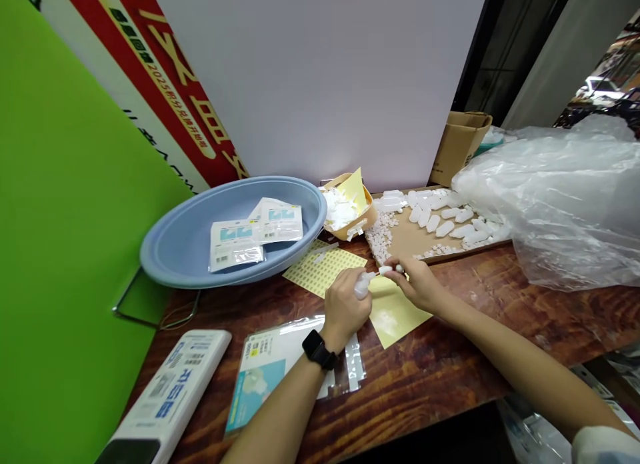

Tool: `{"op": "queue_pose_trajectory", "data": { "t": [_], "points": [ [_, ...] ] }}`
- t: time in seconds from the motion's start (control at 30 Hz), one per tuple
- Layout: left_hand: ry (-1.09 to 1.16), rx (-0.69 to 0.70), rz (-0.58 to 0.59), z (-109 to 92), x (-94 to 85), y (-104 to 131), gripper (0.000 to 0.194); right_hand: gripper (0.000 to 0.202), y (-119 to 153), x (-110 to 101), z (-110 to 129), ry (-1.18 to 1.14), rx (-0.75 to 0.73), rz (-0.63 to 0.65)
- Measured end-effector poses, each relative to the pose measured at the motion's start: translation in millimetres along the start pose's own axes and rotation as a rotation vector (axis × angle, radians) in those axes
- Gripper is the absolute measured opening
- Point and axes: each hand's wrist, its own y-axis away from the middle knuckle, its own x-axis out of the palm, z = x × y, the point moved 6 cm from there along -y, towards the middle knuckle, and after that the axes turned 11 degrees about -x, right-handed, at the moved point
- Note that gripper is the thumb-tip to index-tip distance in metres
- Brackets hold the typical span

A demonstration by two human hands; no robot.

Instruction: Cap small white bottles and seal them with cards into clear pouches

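Observation:
My left hand (347,307), with a black watch on its wrist, is wrapped round a small translucent white bottle (363,285). The bottle is tilted, its narrow end toward the right. My right hand (413,281) pinches a small white cap (385,270) at the bottle's tip; whether the two touch is too small to tell. Another small white piece (399,269) shows at my right fingertips. Beneath both hands lies a yellow sheet (400,317). A printed packet (265,357) in clear plastic lies partly under my left wrist.
A blue basin (175,241) holds printed packets. Behind my hands are a sticker sheet (320,277), a yellow container (367,217) of white pieces and a cardboard tray (407,241) of bottles and caps. A plastic bag (565,191) is right, a long white box (185,377) left.

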Motion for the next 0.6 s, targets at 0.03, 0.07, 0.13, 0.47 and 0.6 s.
{"op": "queue_pose_trajectory", "data": {
  "t": [0.03,0.07,0.13,0.47,0.6],
  "points": [
    [0.007,0.024,-0.004,-2.0,0.3,0.9,0.032,0.02,0.5,1.3,2.0,-0.006,-0.026,0.004],
    [0.005,0.045,-0.01,-4.0,0.7,1.8,0.031,0.018,0.8,2.2,3.5,-0.01,-0.052,0.009],
    [-0.011,0.084,-0.014,-8.3,2.1,3.7,0.03,0.016,1.7,4.5,6.7,-0.015,-0.102,0.029],
    [-0.182,0.145,0.0,-18.7,3.9,6.3,0.022,0.059,10.5,11.3,-4.5,0.202,0.17,0.28],
    [-0.179,0.149,-0.011,-18.1,2.7,5.3,0.022,0.05,8.2,4.0,7.6,0.283,-0.036,0.24]
  ]
}}
